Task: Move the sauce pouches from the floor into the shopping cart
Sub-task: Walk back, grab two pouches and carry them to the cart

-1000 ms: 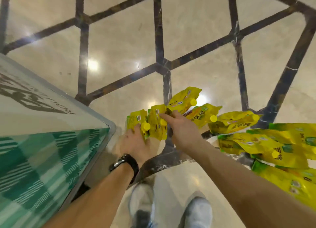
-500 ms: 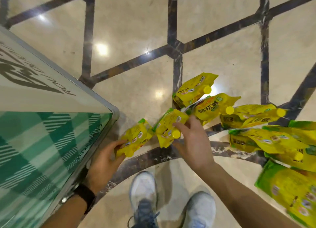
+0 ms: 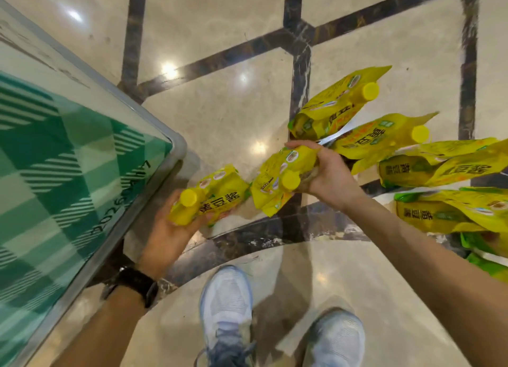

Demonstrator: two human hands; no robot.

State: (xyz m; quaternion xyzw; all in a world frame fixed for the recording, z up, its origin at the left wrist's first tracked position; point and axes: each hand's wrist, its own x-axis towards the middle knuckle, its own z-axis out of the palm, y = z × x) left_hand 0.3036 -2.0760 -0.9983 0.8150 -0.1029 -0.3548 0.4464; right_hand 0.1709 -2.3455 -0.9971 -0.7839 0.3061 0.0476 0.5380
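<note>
My left hand [image 3: 167, 234] holds a yellow sauce pouch [image 3: 211, 196] with a yellow cap, lifted off the floor beside the cart's corner. My right hand [image 3: 330, 176] grips a second yellow pouch [image 3: 280, 176], its cap pointing toward me. Several more yellow pouches lie on the floor at the right, the farthest [image 3: 335, 105] just beyond my right hand and another [image 3: 379, 138] next to it. The shopping cart [image 3: 176, 149], with a grey rim and a green checked lining, fills the left side.
The floor is glossy beige marble [image 3: 220, 113] with dark inlaid bands. My two white sneakers [image 3: 228, 311] stand at the bottom middle. A black watch [image 3: 134, 284] is on my left wrist. The pile of pouches runs off the right edge.
Both hands have lifted their pouches off the floor and drawn them back toward me. The left hand with its pouch has moved closer to the cart's corner.
</note>
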